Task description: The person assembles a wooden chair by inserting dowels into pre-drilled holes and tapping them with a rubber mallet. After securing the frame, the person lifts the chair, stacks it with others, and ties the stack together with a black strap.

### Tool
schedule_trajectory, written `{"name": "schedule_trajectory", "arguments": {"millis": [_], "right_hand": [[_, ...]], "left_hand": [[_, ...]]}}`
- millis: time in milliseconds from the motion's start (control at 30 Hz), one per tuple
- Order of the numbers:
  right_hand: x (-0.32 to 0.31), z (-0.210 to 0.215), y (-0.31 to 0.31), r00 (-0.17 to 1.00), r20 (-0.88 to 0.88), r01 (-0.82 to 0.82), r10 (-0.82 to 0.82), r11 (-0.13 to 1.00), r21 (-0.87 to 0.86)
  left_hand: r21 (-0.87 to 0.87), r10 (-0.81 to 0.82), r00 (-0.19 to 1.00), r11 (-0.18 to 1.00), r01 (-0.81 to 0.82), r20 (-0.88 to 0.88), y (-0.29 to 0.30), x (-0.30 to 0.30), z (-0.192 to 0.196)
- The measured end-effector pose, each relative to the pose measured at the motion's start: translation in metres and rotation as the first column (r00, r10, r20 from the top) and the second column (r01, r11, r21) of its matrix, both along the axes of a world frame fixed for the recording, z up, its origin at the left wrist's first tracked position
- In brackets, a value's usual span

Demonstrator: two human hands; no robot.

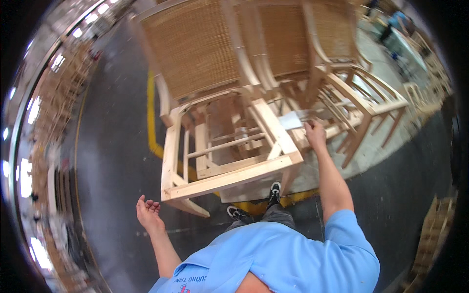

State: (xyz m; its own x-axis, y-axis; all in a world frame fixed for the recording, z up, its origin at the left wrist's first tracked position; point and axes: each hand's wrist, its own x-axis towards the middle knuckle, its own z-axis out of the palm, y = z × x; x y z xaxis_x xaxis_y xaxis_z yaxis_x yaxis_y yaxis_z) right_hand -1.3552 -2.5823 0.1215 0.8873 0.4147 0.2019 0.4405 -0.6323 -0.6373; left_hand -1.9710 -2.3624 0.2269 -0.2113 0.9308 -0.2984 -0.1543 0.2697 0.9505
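Observation:
A pale wooden chair frame [229, 179] with a woven cane back [193, 51] stands right in front of me, its seat without a panel. My left hand [149, 213] hangs in the air left of its front corner, fingers loosely curled and apart, holding nothing. On the chair's right side my right hand [315, 133] is closed, fingertips pinched at the edge of a small white sheet [291, 120]. Blur softens that contact. Another chair [364, 103] of the same wood is just beyond the right hand, with a further cane back [283, 41] between the two.
Yellow floor lines [151, 117] run beside and below the chairs. Stacked wooden frames [61, 112] line the far left. A person in blue [398, 20] is at the back right near a pale green table [409, 49]. Wooden pieces [432, 239] lie at the lower right.

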Motion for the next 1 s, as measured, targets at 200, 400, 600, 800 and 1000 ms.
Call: {"name": "schedule_trajectory", "arguments": {"millis": [200, 400, 600, 800, 1000], "right_hand": [[0.02, -0.025, 0.066, 0.91, -0.415, -0.204, 0.015, 0.887, -0.415], [0.034, 0.002, 0.038, 0.575, -0.758, 0.209, 0.308, 0.84, 0.5], [-0.032, 0.167, -0.084, 0.324, -0.676, -0.467, 0.662, 0.733, 0.494], [-0.193, 0.086, -0.122, 0.42, -0.875, -0.393, 0.242, 0.917, 0.065], [-0.316, -0.035, 0.056, 0.179, -0.893, -0.046, 0.414, 0.91, 0.413]], "left_hand": [[0.11, 0.029, 0.995, 0.994, -0.019, -0.093, -0.112, 0.04, 0.034], [-0.221, -0.409, 0.806, 0.817, 0.532, 0.427, -0.143, 0.091, 0.0], [-0.072, -0.426, 0.439, 0.648, 0.758, 0.791, -0.111, 0.118, -0.026], [-0.081, -0.324, 0.327, 0.588, 0.805, 0.888, -0.086, 0.132, -0.031], [-0.223, -0.185, 0.418, 0.622, 0.75, 0.89, -0.075, 0.15, -0.028]]}}
